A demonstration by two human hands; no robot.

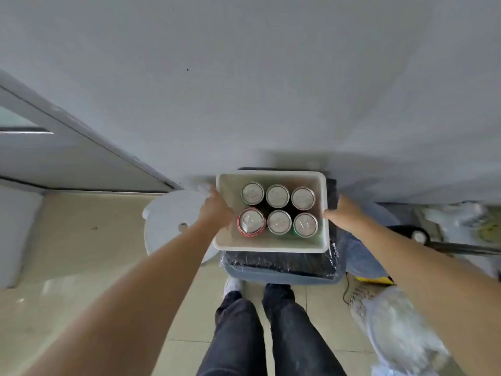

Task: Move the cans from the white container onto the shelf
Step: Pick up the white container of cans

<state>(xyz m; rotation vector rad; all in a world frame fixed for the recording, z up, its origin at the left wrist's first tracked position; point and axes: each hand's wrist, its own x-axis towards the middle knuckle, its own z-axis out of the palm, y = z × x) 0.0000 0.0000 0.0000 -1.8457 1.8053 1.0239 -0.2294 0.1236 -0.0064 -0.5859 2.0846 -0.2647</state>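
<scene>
Cans [278,209] in white container [271,246], left hand [215,210] and right hand [342,214] gripping its sides, tiled floor [81,253], grey wall [244,90]

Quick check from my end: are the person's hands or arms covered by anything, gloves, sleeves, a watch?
No. The left hand and right hand are bare, without gloves. Both forearms are uncovered as far as the frame shows, with no sleeves, watch or bands visible.
</scene>
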